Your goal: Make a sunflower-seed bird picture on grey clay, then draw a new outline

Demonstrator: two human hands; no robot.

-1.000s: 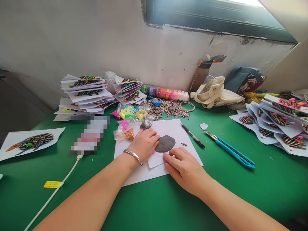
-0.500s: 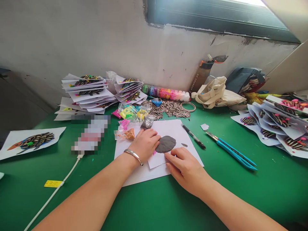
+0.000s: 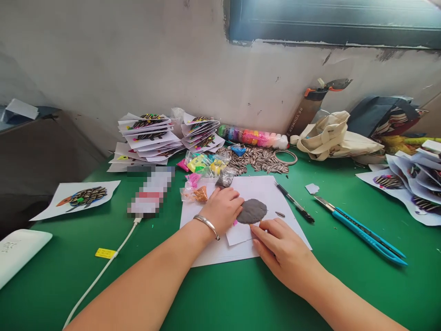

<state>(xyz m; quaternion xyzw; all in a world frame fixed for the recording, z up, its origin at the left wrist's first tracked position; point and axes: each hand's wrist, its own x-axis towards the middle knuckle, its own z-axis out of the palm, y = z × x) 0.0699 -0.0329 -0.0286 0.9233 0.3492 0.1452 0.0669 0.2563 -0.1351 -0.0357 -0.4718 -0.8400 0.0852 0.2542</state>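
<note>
A flat, dark grey disc of modelling clay (image 3: 252, 211) lies on a small white sheet (image 3: 237, 236), which sits on larger white paper (image 3: 206, 257). My left hand (image 3: 223, 209), with a silver bangle at the wrist, lies on the paper with its fingertips at the disc's left edge. At the disc's lower edge, my right hand (image 3: 280, 243) has its index finger and thumb drawn together. Small orange-brown bits show at its fingertips; whether they are gripped is hidden. A pink bit (image 3: 235, 222) is beside my left fingers. One sunflower seed (image 3: 280, 214) lies right of the disc.
Beyond the paper are bagged coloured clays (image 3: 198, 163) and a heap of sunflower seeds (image 3: 255, 158). A black pen (image 3: 294, 202) and a blue utility knife (image 3: 365, 232), blade out, lie to the right. Stacked seed pictures (image 3: 148, 138) stand at the back left, near a cabled phone (image 3: 151, 193).
The view has turned left, so the table's contents appear farther right and more of a white device shows at the left. Both hands keep nearly the same places at the clay disc.
</note>
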